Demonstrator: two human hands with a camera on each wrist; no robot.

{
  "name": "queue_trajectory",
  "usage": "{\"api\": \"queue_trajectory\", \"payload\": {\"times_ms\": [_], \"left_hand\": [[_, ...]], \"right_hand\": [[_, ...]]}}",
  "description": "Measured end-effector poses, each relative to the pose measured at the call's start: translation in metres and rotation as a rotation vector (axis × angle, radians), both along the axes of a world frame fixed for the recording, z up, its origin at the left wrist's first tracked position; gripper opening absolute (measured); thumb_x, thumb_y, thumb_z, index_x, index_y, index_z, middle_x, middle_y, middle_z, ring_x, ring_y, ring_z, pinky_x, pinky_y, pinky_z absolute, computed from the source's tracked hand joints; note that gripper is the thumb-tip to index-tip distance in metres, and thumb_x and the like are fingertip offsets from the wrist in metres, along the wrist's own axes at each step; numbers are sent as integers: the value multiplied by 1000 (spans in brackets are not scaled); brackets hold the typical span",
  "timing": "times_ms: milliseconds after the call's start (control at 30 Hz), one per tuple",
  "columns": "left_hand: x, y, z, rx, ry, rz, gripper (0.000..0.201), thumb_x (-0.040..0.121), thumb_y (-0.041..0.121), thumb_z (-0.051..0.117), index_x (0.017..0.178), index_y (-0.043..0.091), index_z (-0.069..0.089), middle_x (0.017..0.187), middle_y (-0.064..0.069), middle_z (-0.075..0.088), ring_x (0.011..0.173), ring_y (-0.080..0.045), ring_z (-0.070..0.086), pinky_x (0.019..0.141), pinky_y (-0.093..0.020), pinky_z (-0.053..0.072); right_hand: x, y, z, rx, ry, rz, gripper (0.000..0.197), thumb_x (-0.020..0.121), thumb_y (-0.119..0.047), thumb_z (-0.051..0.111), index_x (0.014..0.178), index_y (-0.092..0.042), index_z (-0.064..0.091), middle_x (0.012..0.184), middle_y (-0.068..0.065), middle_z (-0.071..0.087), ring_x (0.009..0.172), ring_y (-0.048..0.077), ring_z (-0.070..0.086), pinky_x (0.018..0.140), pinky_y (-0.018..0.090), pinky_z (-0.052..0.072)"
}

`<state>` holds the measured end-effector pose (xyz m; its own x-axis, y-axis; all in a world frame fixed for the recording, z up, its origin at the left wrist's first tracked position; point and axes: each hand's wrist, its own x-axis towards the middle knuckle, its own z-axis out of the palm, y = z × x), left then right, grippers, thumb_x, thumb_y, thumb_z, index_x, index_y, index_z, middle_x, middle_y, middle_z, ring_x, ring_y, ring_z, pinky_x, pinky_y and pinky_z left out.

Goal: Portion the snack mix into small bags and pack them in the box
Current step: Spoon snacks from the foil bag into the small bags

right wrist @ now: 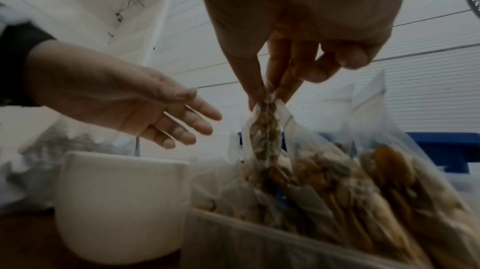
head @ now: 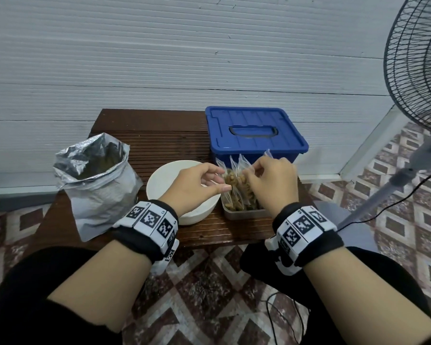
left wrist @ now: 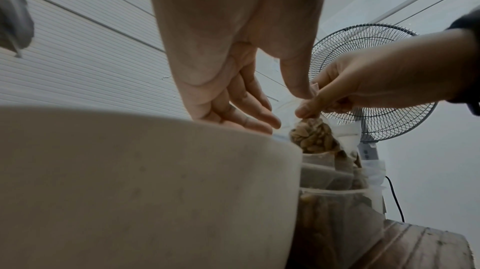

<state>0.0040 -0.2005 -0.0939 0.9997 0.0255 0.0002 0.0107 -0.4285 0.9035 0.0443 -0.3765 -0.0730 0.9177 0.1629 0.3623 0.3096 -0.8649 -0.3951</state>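
Several filled small bags [head: 237, 192] are standing in the clear box [head: 244, 215] at frame centre; right hand [head: 271, 183] is pinching one bag's top, lowering it in, left hand [head: 197, 185] hovering loosely spread, empty; releasing and seating it upright is coming next.

standing fan [head: 418, 70], dark wooden table [head: 159, 135], patterned floor tiles [head: 209, 295], white panelled wall [head: 159, 58]

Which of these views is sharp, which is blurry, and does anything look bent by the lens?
Head view: evenly lit and sharp, though the wall lines bow and the fan curves. Left wrist view: dim, with the white bowl a soft mass up close. Right wrist view: the snack bags smear in the foreground, while the right hand is dark against the bright wall.
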Motion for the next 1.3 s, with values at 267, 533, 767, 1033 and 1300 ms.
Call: {"api": "queue_trajectory", "payload": {"times_ms": [267,533,767,1033,1300], "left_hand": [[0,2,0,2,6,3,28,79,35,77,104,36,63,92,16,69,80,9,58,70,-8,41],[2,4,-2,6,-4,18,28,78,36,78,101,36,63,91,16,71,77,10,58,75,-12,43],[2,9,0,25,5,36,28,79,38,76,104,35,64,94,14,70,79,7,59,74,-12,42],[2,10,-1,30,13,39,32,79,38,76,108,29,65,94,14,70,76,9,58,75,-13,43],[3,13,2,37,26,53,34,79,39,75,109,30,64,95,15,70,74,10,57,72,-12,41]], "right_hand": [[-3,2,-14,-198,-45,17,19,89,-34,58,85,-18,67,79,-1,65,89,24,47,75,34,19],[-1,1,-10,-115,-36,25,29,81,-44,67,101,-24,63,94,-5,66,98,24,48,84,36,30],[-2,-1,-7,-68,-17,35,36,79,-45,69,108,-25,61,96,-6,64,100,23,47,85,36,29],[7,4,-9,-68,-33,56,20,83,-17,64,101,-22,59,86,-1,63,92,23,46,78,32,22],[11,6,-9,-100,0,78,25,82,-19,66,105,-22,55,83,-1,63,95,24,46,78,32,20]]}}
